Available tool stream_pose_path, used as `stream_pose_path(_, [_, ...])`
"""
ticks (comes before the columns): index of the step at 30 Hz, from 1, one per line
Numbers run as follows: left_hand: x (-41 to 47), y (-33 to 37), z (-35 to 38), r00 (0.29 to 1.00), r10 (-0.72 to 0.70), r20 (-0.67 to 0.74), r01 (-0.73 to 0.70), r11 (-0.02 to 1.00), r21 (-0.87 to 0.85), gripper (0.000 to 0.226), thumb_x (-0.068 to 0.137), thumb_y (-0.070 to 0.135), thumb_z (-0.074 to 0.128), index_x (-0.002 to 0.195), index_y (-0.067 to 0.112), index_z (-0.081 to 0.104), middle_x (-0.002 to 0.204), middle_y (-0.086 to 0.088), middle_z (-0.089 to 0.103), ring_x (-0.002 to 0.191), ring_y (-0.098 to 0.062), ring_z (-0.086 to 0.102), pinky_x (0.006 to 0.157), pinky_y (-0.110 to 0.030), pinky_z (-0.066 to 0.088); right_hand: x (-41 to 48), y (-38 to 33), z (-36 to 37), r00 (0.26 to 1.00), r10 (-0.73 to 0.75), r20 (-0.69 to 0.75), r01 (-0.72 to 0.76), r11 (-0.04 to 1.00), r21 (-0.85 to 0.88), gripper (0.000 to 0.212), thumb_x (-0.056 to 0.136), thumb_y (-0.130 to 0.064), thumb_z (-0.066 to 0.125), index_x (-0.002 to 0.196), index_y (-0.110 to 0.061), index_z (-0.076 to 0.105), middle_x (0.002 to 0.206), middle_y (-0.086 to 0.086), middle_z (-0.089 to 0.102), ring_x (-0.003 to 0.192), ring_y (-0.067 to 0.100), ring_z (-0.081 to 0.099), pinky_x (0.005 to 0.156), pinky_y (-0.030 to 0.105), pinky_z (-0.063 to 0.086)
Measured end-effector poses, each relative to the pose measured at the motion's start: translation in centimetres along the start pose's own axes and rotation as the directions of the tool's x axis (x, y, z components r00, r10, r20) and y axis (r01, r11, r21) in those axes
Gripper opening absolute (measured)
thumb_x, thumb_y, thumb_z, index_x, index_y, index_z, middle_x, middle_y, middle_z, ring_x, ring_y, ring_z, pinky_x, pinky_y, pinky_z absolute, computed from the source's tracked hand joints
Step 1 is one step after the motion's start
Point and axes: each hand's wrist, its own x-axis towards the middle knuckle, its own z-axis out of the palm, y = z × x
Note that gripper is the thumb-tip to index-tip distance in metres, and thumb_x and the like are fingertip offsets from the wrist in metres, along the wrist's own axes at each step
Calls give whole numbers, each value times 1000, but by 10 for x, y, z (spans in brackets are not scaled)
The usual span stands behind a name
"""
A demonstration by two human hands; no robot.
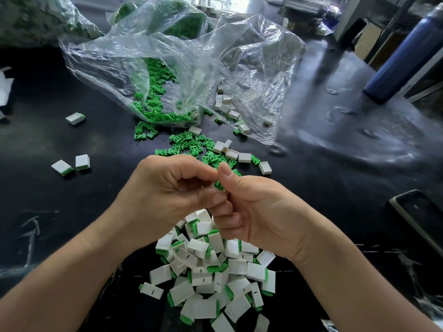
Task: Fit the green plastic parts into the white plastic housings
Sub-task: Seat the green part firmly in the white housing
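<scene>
Now my left hand point(167, 188) and right hand point(259, 212), fingers curled, pinch a green part point(218, 184), likely light and stiff, edgewise.

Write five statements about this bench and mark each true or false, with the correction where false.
1. A pile of white housings with green pieces fitted lies on the table below the hands. True.
2. Both hands lie flat on the table. False: the left hand and right hand meet above it with fingers curled, and a green part shows between them.
3. Loose green parts spill from the clear plastic bag beyond the hands. True.
4. The blue bottle stands at the far left. False: it stands at the far right.
5. Every white housing is in the near pile. False: a few lie apart at the left, others by the bag.
</scene>
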Motion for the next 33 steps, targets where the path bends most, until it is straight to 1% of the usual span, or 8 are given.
stream_pose_path(4, [0, 1, 1, 1000, -11, -3, 11, 999, -38, 45, 61, 51, 75, 89, 15, 70, 74, 1, 70, 67, -18, 68, 65, -26, 54, -1, -1, 0, 1000, -9, 9, 9, 999, 37, 30, 76, -43, 44, 70, -13, 43, 60, -5, 35, 48, 3, 29, 46, 15, 25])
stream_pose_path(9, [0, 2, 2, 1000, -3, -25, 2, 999, -39, 44, 61, 49, 77, 87, 14, 71, 76, 1, 69, 68, -21, 67, 65, -31, 54, -2, 0, 3, 999, -54, -7, 54, 998, 17, 28, 76, -40, 44, 69, -13, 42, 59, -5, 34, 47, 4, 28, 45, 15, 25])
stream_pose_path(13, [1, 4, 2, 999, -25, -27, 24, 1000, -19, 38, 56, 36, 80, 86, 15, 72, 74, 2, 69, 67, -18, 67, 64, -27, 53, -1, 2, 5, 997, -68, -27, 68, 998, 7, 28, 76, -39, 45, 68, -13, 43, 57, -5, 32, 47, 5, 27, 47, 18, 24])
stream_pose_path(16, [0, 7, 1, 999, -34, -19, 33, 996, -79, 41, 59, 41, 80, 85, 11, 72, 74, 0, 69, 64, -20, 67, 62, -27, 53, 0, 1, 2, 999, -51, 15, 50, 998, 28, 28, 80, -40, 47, 70, -14, 44, 57, -6, 34, 48, 5, 31, 49, 18, 25])
stream_pose_path(20, [0, 10, 2, 994, -96, -56, 92, 993, -75, 31, 55, 15, 83, 84, 11, 72, 71, -5, 68, 60, -21, 68, 60, -25, 54, 0, -2, -2, 999, -12, 41, 9, 997, 77, 29, 79, -43, 50, 73, -15, 47, 57, -5, 41, 49, 5, 36, 50, 18, 29])
stream_pose_path(27, [1, 12, 1, 974, -214, -70, 207, 974, -98, 22, 62, 10, 68, 81, 18, 75, 78, -5, 72, 73, -21, 69, 68, -26, 55, 0, -1, -3, 995, -102, -12, 102, 995, 14, 24, 79, -35, 50, 67, -15, 56, 60, -3, 40, 50, 6, 35, 48, 16, 31])
stream_pose_path(30, [0, 14, 2, 975, -209, -69, 204, 976, -77, 23, 56, 14, 72, 79, 17, 76, 84, -5, 71, 77, -22, 68, 71, -28, 57, -1, -2, -4, 991, -131, -23, 129, 990, -54, 23, 77, -34, 50, 74, -12, 55, 59, -5, 42, 50, 6, 37, 47, 14, 34])
stream_pose_path(33, [1, 14, 3, 963, -254, -94, 244, 964, -101, 19, 58, 11, 67, 72, 19, 77, 90, 2, 72, 82, -14, 69, 68, -22, 55, -1, -2, -3, 987, -156, -37, 149, 978, -145, 31, 75, -36, 49, 82, -6, 52, 57, -7, 45, 50, 6, 39, 48, 14, 35])
